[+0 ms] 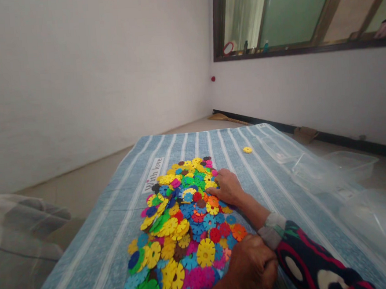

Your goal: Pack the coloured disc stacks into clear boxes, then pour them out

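A large heap of flower-shaped plastic discs in many colours lies on the striped cloth. At its right far edge, my right hand touches the discs, thumb and fingers apart. Closer to me, my left hand is curled closed beside the heap's near right edge, its forearm crossing in from the bottom. What its fingers hold, if anything, is hidden. One yellow disc lies by itself on the far part of the cloth.
The blue and white striped cloth covers the table. Clear plastic containers stand along the right side. Pale fabric shows at the left, a white wall behind, and a window at the upper right.
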The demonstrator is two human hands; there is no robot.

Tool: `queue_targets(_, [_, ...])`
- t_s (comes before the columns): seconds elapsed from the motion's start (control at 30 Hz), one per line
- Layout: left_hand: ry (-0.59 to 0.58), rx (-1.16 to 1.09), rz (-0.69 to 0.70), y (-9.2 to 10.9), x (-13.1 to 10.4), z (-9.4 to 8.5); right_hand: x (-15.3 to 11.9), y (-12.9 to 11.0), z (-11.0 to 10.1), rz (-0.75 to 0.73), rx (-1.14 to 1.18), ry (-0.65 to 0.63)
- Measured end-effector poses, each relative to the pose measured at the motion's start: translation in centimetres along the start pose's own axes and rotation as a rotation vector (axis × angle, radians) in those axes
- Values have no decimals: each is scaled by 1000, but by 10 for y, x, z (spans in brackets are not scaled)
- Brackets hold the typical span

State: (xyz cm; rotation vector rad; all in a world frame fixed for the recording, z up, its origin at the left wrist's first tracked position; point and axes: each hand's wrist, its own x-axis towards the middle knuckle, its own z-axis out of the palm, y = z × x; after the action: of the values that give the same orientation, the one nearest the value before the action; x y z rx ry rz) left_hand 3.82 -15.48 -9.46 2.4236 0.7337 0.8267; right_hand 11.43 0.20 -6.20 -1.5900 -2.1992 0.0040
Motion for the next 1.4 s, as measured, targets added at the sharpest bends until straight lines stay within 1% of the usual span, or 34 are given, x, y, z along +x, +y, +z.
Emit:
queue_targets(0.3, [-8, -34, -17, 1, 0, -1, -1, 2, 6, 19, 62, 33])
queue_targets(0.47, [-16, -35, -27, 1, 1, -4, 1, 1, 8, 5, 184, 103])
queue_targets(0.67, [-9, -29, -13, 0, -1, -2, 4, -1, 9, -88, 313, 163])
queue_targets(0.77, [10, -43, -8, -3, -1, 0, 3, -7, 6, -114, 410, 178])
queue_targets(0.87, [15, -59, -23, -4, 0, 0, 2, -11, -1, -118, 569, 224])
queue_targets(0.93, [13, -50, -24, -4, 1, -1, 3, -9, -7, -59, 662, 290])
queue_targets(1.03, [-3, -19, -15, -3, 1, -3, 6, 4, -14, 121, 734, 387])
queue_targets(1.1, [-12, -9, -10, -2, 1, -4, 7, 16, -16, 247, 832, 397])
queue_targets(1.23, [-1, 0, -4, -3, 1, -3, 8, 33, -13, 455, 1195, 385])
queue_targets(1.3, [1, 11, 2, -5, 1, 0, 8, 39, -12, 517, 1301, 398])
queue_targets(1.4, [23, 26, 23, -9, 0, 4, 7, 49, -13, 538, 1316, 397])
